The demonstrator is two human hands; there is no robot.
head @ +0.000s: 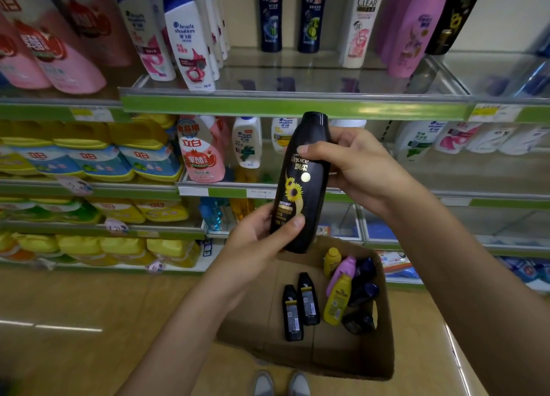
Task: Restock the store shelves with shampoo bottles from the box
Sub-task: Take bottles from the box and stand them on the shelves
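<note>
A black Rejoice shampoo bottle with a sunflower label is held upright in front of the shelves by both hands. My left hand grips its lower part with the thumb across the front. My right hand wraps its upper part from the right. Below, an open cardboard box on the floor holds several bottles: two black ones lying side by side, a yellow one, a pink one and dark blue ones.
The glass top shelf carries Head & Shoulders bottles at left, Clear bottles in the middle, and purple and black bottles at right. Lower shelves hold detergent pouches. My shoes stand by the box.
</note>
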